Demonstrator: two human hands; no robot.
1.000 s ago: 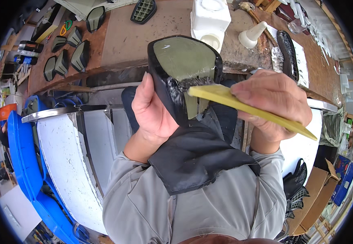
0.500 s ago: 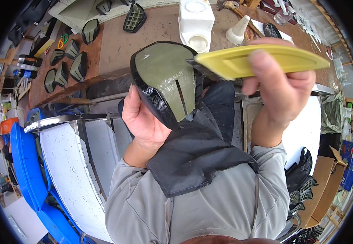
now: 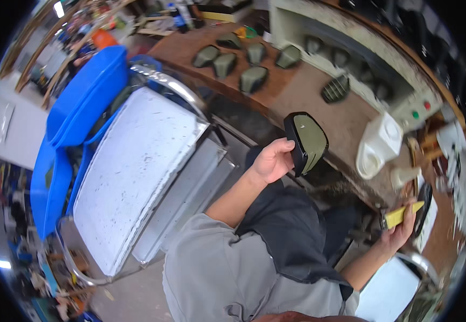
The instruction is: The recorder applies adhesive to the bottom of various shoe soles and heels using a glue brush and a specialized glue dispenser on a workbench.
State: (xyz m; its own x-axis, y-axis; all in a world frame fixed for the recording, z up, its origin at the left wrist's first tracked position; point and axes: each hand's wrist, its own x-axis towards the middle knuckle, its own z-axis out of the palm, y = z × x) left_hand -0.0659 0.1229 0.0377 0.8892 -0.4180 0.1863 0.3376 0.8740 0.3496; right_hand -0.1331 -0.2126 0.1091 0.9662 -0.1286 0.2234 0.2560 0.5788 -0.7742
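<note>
My left hand point(image 3: 271, 161) grips the black edge of a moulded olive-green part point(image 3: 313, 140), held up in front of the bench. Its green face is turned toward the right. Farther right, my right hand point(image 3: 402, 232) is closed around a yellow-handled brush point(image 3: 403, 216) near the bench's front edge; its dark end points left. A dark oval object point(image 3: 425, 208) is right beside that hand. On the bench stands a white plastic container point(image 3: 381, 140) with a round opening, and next to it a white cone-shaped piece point(image 3: 405, 176).
Several similar green parts point(image 3: 253, 79) sit on the brown bench point(image 3: 303, 88). A pale machine casing point(image 3: 411, 110) with red and green buttons lines the back. On the left are a metal-framed rack with white boards point(image 3: 142, 134) and blue tubs point(image 3: 90, 102).
My view has swung left. My right hand and the brush have moved away from the green part, out to the right. My left hand still holds the part, now tilted differently.
</note>
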